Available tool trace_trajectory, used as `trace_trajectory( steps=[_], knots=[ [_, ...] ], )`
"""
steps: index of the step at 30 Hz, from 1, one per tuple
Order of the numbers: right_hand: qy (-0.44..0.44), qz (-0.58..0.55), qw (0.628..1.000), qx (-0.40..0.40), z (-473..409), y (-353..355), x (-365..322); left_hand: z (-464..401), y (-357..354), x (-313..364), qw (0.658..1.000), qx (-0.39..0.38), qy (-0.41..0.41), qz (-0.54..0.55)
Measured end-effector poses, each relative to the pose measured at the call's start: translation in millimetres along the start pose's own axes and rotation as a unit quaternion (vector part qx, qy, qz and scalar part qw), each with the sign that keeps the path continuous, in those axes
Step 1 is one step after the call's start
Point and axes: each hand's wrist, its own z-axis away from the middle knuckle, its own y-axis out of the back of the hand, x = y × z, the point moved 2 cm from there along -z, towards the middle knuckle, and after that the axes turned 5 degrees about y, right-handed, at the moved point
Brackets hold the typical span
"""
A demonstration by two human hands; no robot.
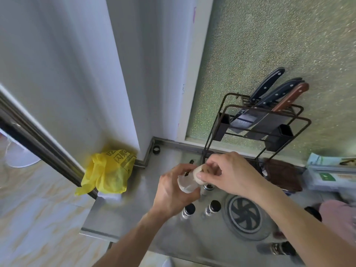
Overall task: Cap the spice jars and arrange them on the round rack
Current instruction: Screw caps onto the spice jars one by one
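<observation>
My left hand (173, 191) grips a clear spice jar (185, 183), tilted, above the steel counter (134, 209). My right hand (229, 172) pinches the pale cap (199, 173) at the jar's mouth. Below the hands stand two jars with black caps (188, 210) (213, 207) and an uncapped jar (207, 188), partly hidden by my hands. The round grey rack (244, 214) lies flat to their right. Another dark-capped jar (277, 248) lies on its side near the counter's front, blurred. A loose black cap (156, 149) sits at the back corner.
A wire knife rack (258, 122) with three knives stands against the frosted window. A yellow plastic bag (107, 172) sits at the counter's left edge by the wall. A brown cloth (283, 174) and boxes (331, 174) lie at the right.
</observation>
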Motion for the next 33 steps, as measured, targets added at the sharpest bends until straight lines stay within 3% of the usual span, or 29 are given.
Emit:
trace_trajectory(
  steps=[2, 6, 10, 14, 18, 22, 26, 29, 33],
  knots=[
    [-0.004, 0.012, 1.0, 0.015, 8.9, 0.2, -1.4, 6.0, -3.4, 2.1, 1.0, -0.007, 0.004, 0.0],
    [0.015, -0.051, 0.997, -0.054, 27.6, 3.4, 1.9, 14.6, -8.7, 7.5, 1.0, -0.014, -0.007, -0.001],
    [-0.034, 0.044, 0.998, -0.02, 36.2, 3.6, 5.8, 24.7, -16.6, 13.8, 0.999, -0.027, -0.021, -0.016],
    [-0.029, -0.041, 0.998, -0.042, 48.1, 4.7, 11.6, 29.2, -23.7, 18.8, 0.999, -0.026, -0.031, -0.014],
    [-0.058, -0.012, 0.998, -0.033, 57.6, 8.9, 12.5, 37.3, -32.3, 20.6, 0.997, -0.047, -0.061, -0.03],
    [-0.032, -0.048, 0.992, -0.108, 70.8, 10.5, 11.2, 41.2, -39.7, 24.5, 0.997, -0.043, -0.062, -0.021],
    [-0.053, 0.063, 0.996, -0.017, 78.5, 10.3, 11.0, 46.6, -45.4, 25.0, 0.997, -0.052, -0.062, -0.019],
    [-0.059, -0.021, 0.997, -0.046, 84.7, 9.1, 13.4, 47.9, -46.5, 25.1, 0.998, -0.046, -0.051, -0.005],
    [-0.072, 0.064, 0.995, -0.015, 85.4, 9.1, 9.9, 49.4, -45.5, 24.5, 0.997, -0.05, -0.053, -0.015]
  ],
)
